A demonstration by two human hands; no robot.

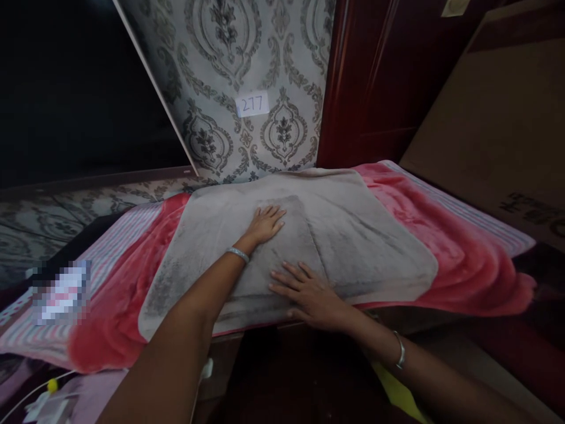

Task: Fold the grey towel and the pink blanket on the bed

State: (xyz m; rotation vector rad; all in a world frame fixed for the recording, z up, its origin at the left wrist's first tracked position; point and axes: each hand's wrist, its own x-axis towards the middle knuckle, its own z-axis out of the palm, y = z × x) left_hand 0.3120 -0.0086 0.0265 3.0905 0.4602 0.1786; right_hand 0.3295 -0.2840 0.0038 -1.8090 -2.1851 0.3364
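A grey plush cloth point(353, 235) lies spread out in front of me, with a few soft creases near its middle. Under it is a pink-red fleece blanket point(441, 235), showing on both sides. My left hand point(265, 225) rests flat on the grey cloth near its centre, fingers spread. Closer to me, my right hand point(309, 293) lies on the cloth's near part with its fingers apart. Neither hand holds anything. A bracelet circles each wrist.
Striped cloth point(119, 247) shows beneath the blanket at both ends. A large dark screen point(88, 88) stands at the back left. To the right are a dark red wooden panel point(375, 76) and a big cardboard box point(507, 118). A paper marked 277 point(252, 104) hangs on the patterned wall.
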